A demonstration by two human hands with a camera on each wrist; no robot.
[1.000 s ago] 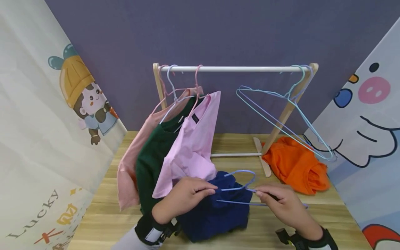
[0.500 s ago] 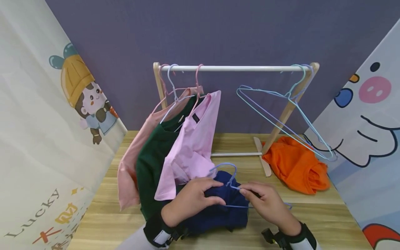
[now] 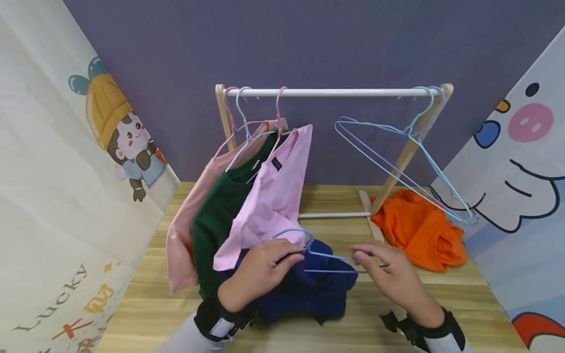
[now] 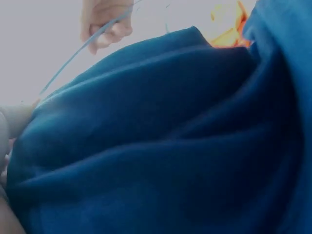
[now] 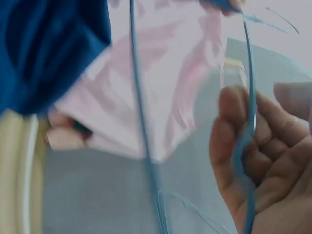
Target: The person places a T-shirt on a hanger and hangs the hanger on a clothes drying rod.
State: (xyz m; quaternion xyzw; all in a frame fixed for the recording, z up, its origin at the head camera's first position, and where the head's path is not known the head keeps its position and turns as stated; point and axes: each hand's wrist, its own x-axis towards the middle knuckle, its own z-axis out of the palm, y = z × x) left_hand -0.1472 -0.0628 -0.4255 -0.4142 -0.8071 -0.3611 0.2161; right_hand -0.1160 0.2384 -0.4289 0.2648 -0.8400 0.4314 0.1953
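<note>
Fingers (image 3: pixel 286 249) of the left hand (image 3: pixel 260 269) pinch a blue hanger (image 3: pixel 333 256); the right hand (image 3: pixel 393 277) curls loosely at its right side (gripping or not, I cannot tell). Navy cloth (image 3: pixel 304 299) lies beneath, on the near table (image 3: pixel 145 314); tops (image 3: pixel 269 201) hang left, orange cloth (image 3: pixel 415 230) far right.

Head view forward-down; close wrist views share navy garment (image 4: pixel 146 112).

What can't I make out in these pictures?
Head view: left end of blue hanger, behind left hand or navy garment.
Head view: any wording on black label, too small.
Left wrist view: orange garment, partly behind navy garment.
Right wrist view: right hand, cut by right edge.
</note>
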